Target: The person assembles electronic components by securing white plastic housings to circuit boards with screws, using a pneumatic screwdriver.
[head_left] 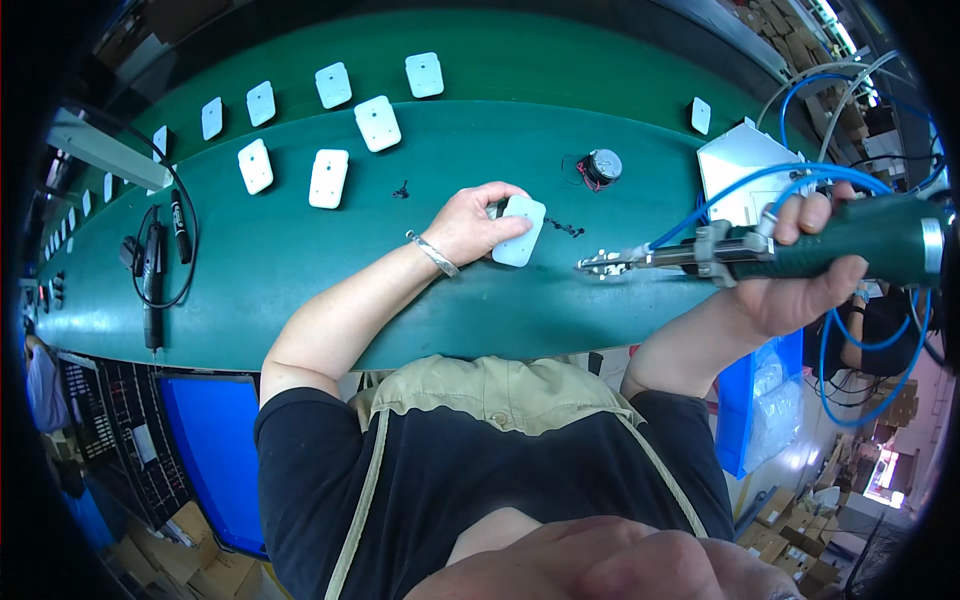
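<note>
Person at a green bench [300, 290], seen from above. Left hand [470, 225] rests on a white plate [520, 231], fingers curled over its left edge, pinning it flat on the bench near the front middle. Metal bracelet [432, 253] on that wrist. Right hand [800, 275] is wrapped tight around the green handle of a power screwdriver [790, 250], held about level, metal tip pointing left and stopping just right of the plate, not touching it. Blue hoses [750, 185] run from the tool up and off to the right. Small black screws [568, 229] lie between plate and tip.

Farther back: a row of more white plates [329, 178], spaced apart, along the bench and the belt behind. A small round motor [603, 164] with red and black wires sits right of centre. White box [745, 170] at far right behind the tool. At left, a black marker [180, 225] and a black corded tool [152, 270] lie inside a loop of cable. Blue bin [215, 450] below the bench at left.
</note>
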Demonstrator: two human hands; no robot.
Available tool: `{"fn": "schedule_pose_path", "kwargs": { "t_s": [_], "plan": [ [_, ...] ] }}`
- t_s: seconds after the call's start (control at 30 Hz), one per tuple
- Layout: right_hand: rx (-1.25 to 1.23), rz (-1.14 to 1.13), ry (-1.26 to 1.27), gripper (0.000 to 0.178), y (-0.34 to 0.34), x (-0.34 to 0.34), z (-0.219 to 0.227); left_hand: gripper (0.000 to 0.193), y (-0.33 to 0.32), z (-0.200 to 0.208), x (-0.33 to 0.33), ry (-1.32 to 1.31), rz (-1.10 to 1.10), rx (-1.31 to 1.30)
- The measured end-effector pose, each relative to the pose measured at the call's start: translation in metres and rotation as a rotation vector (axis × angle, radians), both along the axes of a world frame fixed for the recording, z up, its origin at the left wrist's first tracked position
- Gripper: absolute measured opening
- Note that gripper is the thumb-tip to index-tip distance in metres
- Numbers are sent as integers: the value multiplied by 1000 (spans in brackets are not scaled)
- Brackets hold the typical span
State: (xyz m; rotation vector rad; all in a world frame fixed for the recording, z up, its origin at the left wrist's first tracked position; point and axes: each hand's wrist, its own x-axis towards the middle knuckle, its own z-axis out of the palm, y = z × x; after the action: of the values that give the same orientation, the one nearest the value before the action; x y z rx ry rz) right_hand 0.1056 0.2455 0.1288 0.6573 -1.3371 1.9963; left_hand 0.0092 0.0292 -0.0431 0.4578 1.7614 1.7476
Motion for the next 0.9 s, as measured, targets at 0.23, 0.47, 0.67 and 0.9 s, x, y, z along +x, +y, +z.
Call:
{"fn": "schedule_pose_path", "kwargs": {
  "t_s": [0.23, 0.47, 0.67, 0.9],
  "plan": [
    [58, 282, -27, 61, 3, -13, 2, 38, 1, -1, 8, -230, -100, 53],
    [-41, 213, -92, 64, -13, -20, -16, 40, 8, -1, 12, -503, -247, 207],
    [-67, 260, -76, 62, -9, -25, -20, 39, 4, 3, 13, -500, -232, 205],
    [-85, 324, -39, 60, -4, -29, -28, 35, 6, 6, 13, -554, -234, 247]
  ]
}}
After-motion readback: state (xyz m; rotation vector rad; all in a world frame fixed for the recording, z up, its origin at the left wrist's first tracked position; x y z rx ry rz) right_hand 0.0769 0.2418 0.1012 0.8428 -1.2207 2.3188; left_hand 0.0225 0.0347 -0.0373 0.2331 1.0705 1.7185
